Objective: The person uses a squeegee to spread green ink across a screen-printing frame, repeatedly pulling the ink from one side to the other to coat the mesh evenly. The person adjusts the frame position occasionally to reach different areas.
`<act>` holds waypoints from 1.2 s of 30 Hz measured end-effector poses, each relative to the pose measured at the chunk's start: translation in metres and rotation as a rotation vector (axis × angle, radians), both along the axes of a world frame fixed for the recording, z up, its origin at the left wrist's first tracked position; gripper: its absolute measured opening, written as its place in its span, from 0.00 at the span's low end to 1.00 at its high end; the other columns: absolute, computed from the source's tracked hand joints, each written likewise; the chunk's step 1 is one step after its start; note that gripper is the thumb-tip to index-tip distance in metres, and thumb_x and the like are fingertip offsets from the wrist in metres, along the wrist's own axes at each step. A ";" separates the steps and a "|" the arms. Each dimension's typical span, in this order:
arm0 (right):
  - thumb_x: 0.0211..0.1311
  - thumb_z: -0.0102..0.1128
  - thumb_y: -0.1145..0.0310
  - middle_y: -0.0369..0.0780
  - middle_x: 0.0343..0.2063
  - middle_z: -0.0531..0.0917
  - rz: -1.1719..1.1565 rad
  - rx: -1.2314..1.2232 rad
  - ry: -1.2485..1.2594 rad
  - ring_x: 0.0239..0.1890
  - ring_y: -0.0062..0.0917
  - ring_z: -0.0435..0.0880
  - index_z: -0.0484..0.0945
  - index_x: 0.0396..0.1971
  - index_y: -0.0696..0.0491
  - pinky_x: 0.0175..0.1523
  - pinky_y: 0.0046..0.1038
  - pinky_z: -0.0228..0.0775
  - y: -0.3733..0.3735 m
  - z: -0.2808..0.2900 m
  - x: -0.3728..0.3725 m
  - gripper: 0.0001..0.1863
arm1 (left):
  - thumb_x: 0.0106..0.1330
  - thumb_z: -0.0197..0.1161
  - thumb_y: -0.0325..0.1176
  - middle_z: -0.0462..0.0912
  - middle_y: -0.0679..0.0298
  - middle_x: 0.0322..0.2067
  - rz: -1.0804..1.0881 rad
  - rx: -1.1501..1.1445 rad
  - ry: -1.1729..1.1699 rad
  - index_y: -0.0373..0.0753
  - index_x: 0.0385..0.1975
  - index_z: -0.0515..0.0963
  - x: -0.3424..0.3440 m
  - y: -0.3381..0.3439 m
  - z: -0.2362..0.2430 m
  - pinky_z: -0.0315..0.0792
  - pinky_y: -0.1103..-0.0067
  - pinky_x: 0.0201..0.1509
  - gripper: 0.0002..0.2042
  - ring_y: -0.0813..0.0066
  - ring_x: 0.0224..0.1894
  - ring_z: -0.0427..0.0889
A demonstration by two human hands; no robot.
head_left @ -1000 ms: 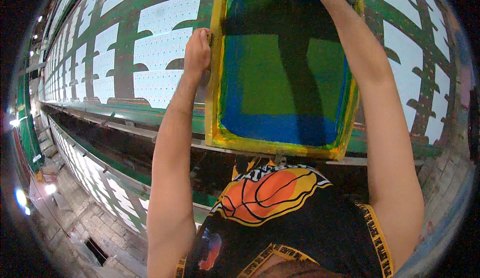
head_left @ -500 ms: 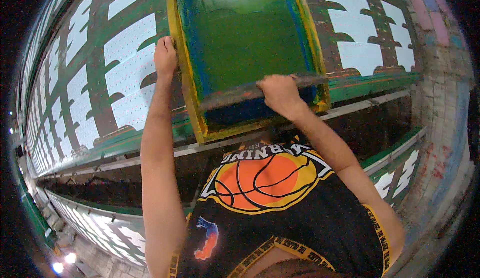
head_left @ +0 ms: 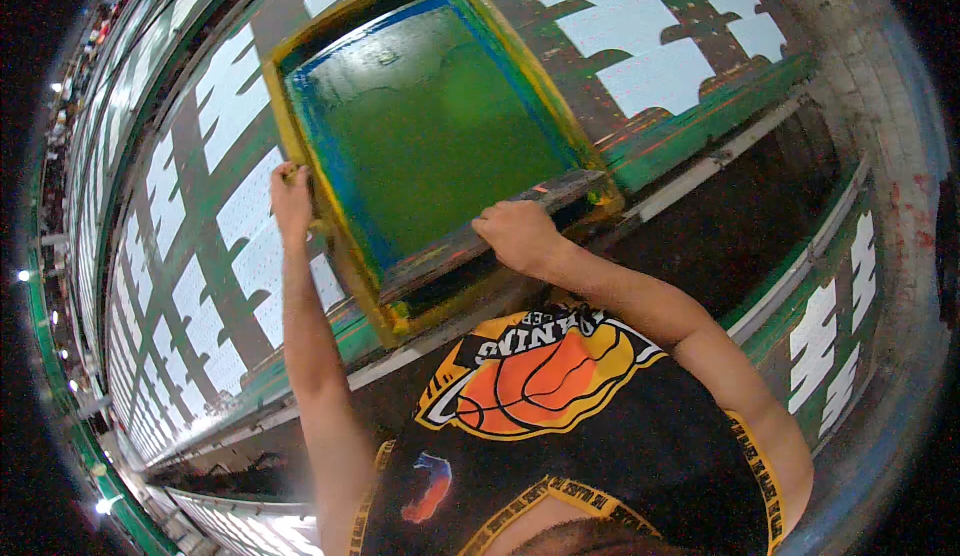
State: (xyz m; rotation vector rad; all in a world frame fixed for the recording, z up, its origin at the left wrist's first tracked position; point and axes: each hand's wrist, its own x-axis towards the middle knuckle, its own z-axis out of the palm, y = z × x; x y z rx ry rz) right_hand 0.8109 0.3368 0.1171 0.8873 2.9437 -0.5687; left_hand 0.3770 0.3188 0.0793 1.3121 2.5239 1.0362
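Note:
A yellow-stained screen printing frame point(head_left: 355, 271) lies tilted across the long table in front of me. Its mesh point(head_left: 440, 136) looks green, with blue edges and a wet shine at the far end. My left hand point(head_left: 291, 206) is closed at the frame's left side, fingers curled on the rim. With my right hand point(head_left: 522, 238) I grip a squeegee point(head_left: 425, 264), a long dark bar spanning the frame's near end. The blade's lower edge and any ink under it are hard to make out.
White cut fabric pieces point(head_left: 655, 76) lie in rows on the table, left and right of the frame. A ledge rail point(head_left: 690, 184) runs along the near edge. Behind me another table point(head_left: 815, 336) bears more white pieces. A rough paved floor point(head_left: 900, 156) is at the right.
My view has turned, so the frame appears lower, further left and more slanted. The squeegee stays at the frame's near end in my right hand; my left hand stays at the left rim.

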 end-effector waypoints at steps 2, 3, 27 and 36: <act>0.55 0.63 0.71 0.42 0.34 0.86 -0.011 0.015 0.062 0.43 0.40 0.87 0.83 0.36 0.52 0.48 0.41 0.81 0.009 0.005 0.013 0.08 | 0.71 0.67 0.41 0.84 0.48 0.50 -0.067 0.026 -0.008 0.34 0.55 0.77 0.003 0.016 0.023 0.73 0.65 0.60 0.20 0.54 0.54 0.83; 0.56 0.62 0.71 0.42 0.35 0.86 -0.020 0.033 0.087 0.43 0.39 0.87 0.83 0.36 0.52 0.48 0.41 0.81 0.016 0.008 0.021 0.08 | 0.71 0.67 0.41 0.84 0.48 0.49 -0.056 0.028 -0.014 0.34 0.55 0.77 0.014 0.027 0.028 0.73 0.65 0.60 0.19 0.54 0.53 0.83; 0.63 0.56 0.70 0.42 0.42 0.87 0.046 0.213 0.036 0.49 0.35 0.87 0.84 0.48 0.54 0.53 0.36 0.81 0.270 -0.001 0.381 0.15 | 0.69 0.68 0.39 0.84 0.47 0.46 0.002 0.145 -0.076 0.29 0.54 0.75 0.376 0.266 -0.028 0.76 0.66 0.58 0.21 0.53 0.48 0.84; 0.51 0.68 0.73 0.43 0.40 0.87 0.050 0.023 -0.100 0.49 0.40 0.87 0.85 0.43 0.54 0.52 0.41 0.81 0.288 0.009 0.366 0.16 | 0.70 0.66 0.44 0.82 0.43 0.50 -0.001 0.047 -0.005 0.33 0.56 0.75 0.372 0.269 -0.052 0.73 0.60 0.61 0.23 0.44 0.55 0.81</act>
